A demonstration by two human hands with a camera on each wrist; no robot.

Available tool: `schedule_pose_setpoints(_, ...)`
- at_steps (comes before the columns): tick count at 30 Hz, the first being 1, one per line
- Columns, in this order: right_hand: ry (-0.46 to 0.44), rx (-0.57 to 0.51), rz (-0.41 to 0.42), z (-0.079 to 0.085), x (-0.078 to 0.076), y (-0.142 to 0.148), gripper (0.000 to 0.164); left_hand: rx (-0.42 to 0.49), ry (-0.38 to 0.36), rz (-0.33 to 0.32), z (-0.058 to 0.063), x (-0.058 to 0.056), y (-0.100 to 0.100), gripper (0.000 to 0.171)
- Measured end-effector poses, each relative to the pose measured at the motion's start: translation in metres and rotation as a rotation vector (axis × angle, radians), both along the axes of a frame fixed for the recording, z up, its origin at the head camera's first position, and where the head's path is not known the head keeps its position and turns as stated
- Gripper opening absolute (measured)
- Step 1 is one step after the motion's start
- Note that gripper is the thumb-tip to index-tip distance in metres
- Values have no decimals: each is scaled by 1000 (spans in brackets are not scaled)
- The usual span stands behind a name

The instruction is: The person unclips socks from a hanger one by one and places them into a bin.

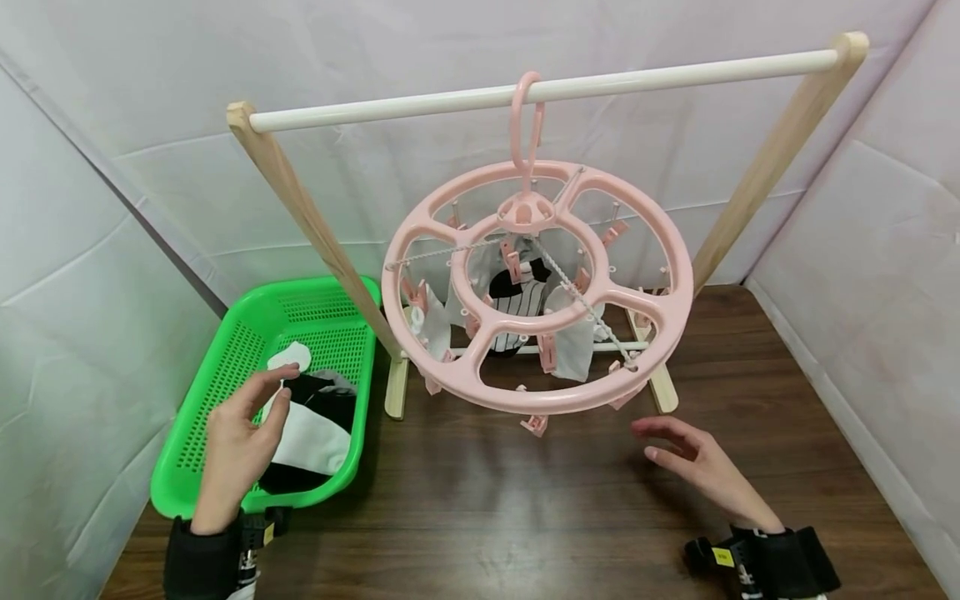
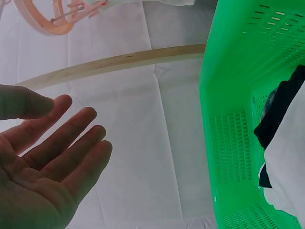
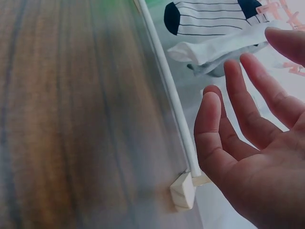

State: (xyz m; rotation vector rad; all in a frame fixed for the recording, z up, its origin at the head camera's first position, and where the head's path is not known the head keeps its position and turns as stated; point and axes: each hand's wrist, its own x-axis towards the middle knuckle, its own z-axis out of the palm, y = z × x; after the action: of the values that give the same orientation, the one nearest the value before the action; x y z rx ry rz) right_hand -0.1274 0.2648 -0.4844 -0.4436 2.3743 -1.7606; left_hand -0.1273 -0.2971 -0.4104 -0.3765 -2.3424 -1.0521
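My left hand (image 1: 238, 437) hovers above the green basket (image 1: 180, 467), fingers loosely bent and holding nothing. Inside the basket lie a white sock (image 1: 311, 442), black cloth pieces (image 1: 330, 402) and a bit of grey fabric. My right hand (image 1: 693, 458) is over the table right of the hanger, its fingers relaxed with nothing in them. Between the hands hangs a round pink clip hanger (image 1: 678, 275). Several socks hang from its clips, among them a striped sock with black ends (image 1: 517, 304) and a white one (image 1: 573, 346); the ring partly hides them.
A rack with a white bar (image 1: 420, 106) and wooden legs (image 1: 772, 167) carries the hanger by its hook (image 1: 517, 125). The basket stands by its left leg. Dark wood tabletop (image 1: 480, 508) lies in front; pale fabric walls (image 1: 862, 233) enclose the back and sides.
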Motion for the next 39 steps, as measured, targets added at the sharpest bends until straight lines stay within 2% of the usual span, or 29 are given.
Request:
schedule_pose_setpoints(5,70,-33,8,9,-8,-3,32,-60,16,28,7,10,9,35)
schedule_pose_setpoints(9,116,-50,-27,20,-14,-7,34,-81,24,50,11,15,13,33)
schedule_pose_setpoints(11,129,-59,-43,26,-17,-9,37,-72,25,43,15,18,17,31)
schedule_pose_setpoints(13,148,-62,-46,31,-20,-11,43,-61,20,27,23,24,25,29)
schedule_pose_setpoints(18,212,-120,15,42,-31,-16,53,-48,15,-10,45,36,44,26)
schedule_pose_setpoints(20,239,-154,51,46,-36,-18,52,-53,13,-5,46,37,46,26)
schedule_pose_setpoints(23,279,-169,69,51,-43,-23,49,-64,17,4,42,37,45,26)
schedule_pose_setpoints(25,303,-151,48,56,-47,-26,48,-60,9,4,35,35,42,26)
schedule_pose_setpoints(28,330,-121,1,62,-51,-29,43,-56,-1,-1,17,27,32,29)
schedule_pose_setpoints(29,333,-128,-3,64,-53,-30,43,-35,0,-24,6,21,25,30)
schedule_pose_setpoints(30,334,-146,0,66,-54,-30,43,-14,5,-45,-6,16,17,32)
schedule_pose_setpoints(32,319,-213,28,70,-57,-30,44,-12,18,-63,-17,11,13,33)
schedule_pose_setpoints(35,297,-312,78,75,-60,-31,46,-8,18,-68,-1,17,30,32)
schedule_pose_setpoints(37,299,-324,75,79,-63,-33,47,-38,-2,-38,24,29,52,31)
schedule_pose_setpoints(38,318,-310,63,80,-64,-35,47,-33,3,-53,27,28,55,31)
schedule_pose_setpoints(39,336,-302,51,80,-66,-37,47,5,3,-86,16,21,50,30)
